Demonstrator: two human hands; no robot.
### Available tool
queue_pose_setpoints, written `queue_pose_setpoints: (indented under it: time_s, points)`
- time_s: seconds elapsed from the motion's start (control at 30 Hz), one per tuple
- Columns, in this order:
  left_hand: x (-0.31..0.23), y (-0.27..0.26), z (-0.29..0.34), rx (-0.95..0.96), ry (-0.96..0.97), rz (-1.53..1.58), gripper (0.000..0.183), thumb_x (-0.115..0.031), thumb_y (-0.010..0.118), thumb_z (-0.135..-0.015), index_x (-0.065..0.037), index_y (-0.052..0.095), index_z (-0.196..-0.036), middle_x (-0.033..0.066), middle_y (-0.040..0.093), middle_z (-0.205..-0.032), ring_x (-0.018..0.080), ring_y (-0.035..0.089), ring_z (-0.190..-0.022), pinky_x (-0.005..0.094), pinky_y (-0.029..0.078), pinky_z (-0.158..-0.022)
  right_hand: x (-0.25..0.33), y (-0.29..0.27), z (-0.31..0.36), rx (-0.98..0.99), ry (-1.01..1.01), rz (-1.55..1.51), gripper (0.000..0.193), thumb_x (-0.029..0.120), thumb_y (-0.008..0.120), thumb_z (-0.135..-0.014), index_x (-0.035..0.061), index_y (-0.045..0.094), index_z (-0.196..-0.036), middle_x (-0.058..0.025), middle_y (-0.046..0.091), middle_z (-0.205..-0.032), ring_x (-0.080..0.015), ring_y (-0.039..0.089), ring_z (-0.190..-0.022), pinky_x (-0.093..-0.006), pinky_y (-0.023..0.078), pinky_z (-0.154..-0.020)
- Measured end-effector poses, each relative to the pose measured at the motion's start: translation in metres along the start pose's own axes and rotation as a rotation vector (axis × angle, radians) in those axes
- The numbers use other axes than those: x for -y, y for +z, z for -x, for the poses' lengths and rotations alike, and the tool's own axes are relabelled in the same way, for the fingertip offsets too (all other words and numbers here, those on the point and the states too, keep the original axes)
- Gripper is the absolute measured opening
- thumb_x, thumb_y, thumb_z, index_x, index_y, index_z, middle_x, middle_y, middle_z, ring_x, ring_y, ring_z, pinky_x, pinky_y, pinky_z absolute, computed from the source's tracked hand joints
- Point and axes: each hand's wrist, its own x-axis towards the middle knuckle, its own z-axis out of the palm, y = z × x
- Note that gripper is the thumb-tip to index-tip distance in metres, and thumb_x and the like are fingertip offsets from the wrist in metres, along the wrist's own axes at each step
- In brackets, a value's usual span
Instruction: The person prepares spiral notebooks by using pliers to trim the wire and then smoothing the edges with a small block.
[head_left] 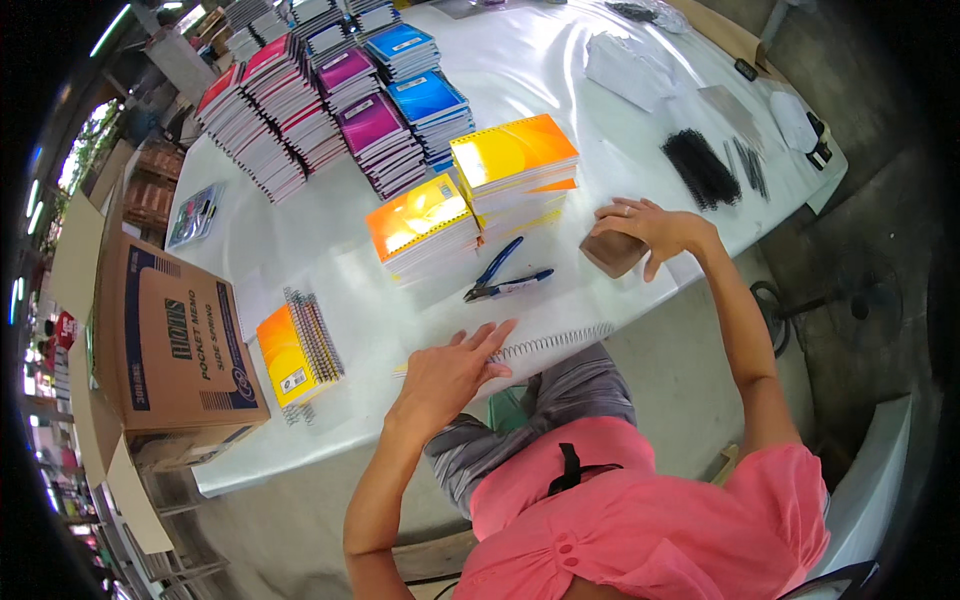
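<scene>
My left hand point(455, 375) lies at the table's near edge with its fingers spread. Its fingertips touch the end of a clear spiral binding coil point(555, 342) that stretches along the edge; a sliver of yellow shows beside the palm, mostly hidden. To the right, my right hand point(650, 228) rests over a brown block-like piece point(612, 253), fingers apart and thumb off its side. Between the hands lie blue-handled cutting pliers point(505, 275), their handles parted. Just beyond stand a shorter stack of orange-yellow notebooks point(420, 225) and a taller one point(515, 160).
A small pile of yellow spiral notebooks point(300, 345) sits at left, beside a cardboard carton point(180, 345). Red, purple point(380, 130) and blue notebook stacks point(430, 100) rise at the back. Black coils point(700, 168) and a plastic bag point(630, 70) lie far right.
</scene>
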Motion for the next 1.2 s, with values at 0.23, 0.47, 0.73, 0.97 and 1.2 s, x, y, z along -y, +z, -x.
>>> queue_pose_setpoints:
  time_s: [0.23,0.47,0.73,0.97,1.2]
  points:
    - [0.016,0.013,0.012,-0.278,-0.102,-0.214,0.082,-0.052,0.060,-0.083,-0.027,0.025,-0.153,0.0055,0.056,-0.137,0.0313,0.059,-0.118,0.0436,0.055,-0.078,0.012,-0.024,-0.011,0.007,-0.170,-0.399,0.073,0.032,0.083,-0.069,0.0119,0.054,-0.133,-0.0092,0.053,-0.132,-0.0260,0.052,-0.119,-0.0388,0.041,-0.100]
    - [0.023,0.003,0.009,-0.306,-0.161,0.013,0.094,-0.050,0.068,-0.079,-0.024,0.019,-0.155,0.0118,0.063,-0.127,0.0324,0.066,-0.102,0.0423,0.054,-0.073,0.106,0.003,-0.082,0.348,-0.551,-0.738,0.070,0.050,0.068,-0.085,0.0035,0.055,-0.136,-0.0108,0.062,-0.123,-0.0204,0.057,-0.097,-0.0325,0.047,-0.081]
    - [0.032,0.008,0.008,-0.342,-0.171,-0.046,0.095,-0.056,0.067,-0.078,-0.021,0.022,-0.154,0.0122,0.066,-0.117,0.0320,0.069,-0.090,0.0412,0.054,-0.063,0.116,0.004,-0.101,0.251,-0.523,-0.567,0.074,0.057,0.065,-0.083,0.0010,0.059,-0.131,-0.0118,0.065,-0.117,-0.0199,0.058,-0.090,-0.0318,0.046,-0.075]
    - [0.029,0.002,0.008,-0.285,-0.277,0.027,0.101,-0.052,0.070,-0.078,-0.027,0.011,-0.156,0.0166,0.067,-0.116,0.0387,0.067,-0.090,0.0462,0.053,-0.069,0.116,0.013,-0.107,0.211,-0.553,-0.555,0.070,0.053,0.066,-0.084,0.0010,0.060,-0.130,-0.0139,0.064,-0.107,-0.0217,0.059,-0.090,-0.0309,0.045,-0.075]
    - [0.031,-0.003,0.010,-0.293,-0.278,0.069,0.102,-0.052,0.071,-0.078,-0.027,0.009,-0.156,0.0151,0.068,-0.115,0.0387,0.068,-0.086,0.0470,0.052,-0.067,0.118,0.013,-0.106,0.223,-0.631,-0.717,0.068,0.054,0.067,-0.084,0.0041,0.061,-0.129,-0.0135,0.063,-0.115,-0.0222,0.060,-0.097,-0.0310,0.045,-0.080]
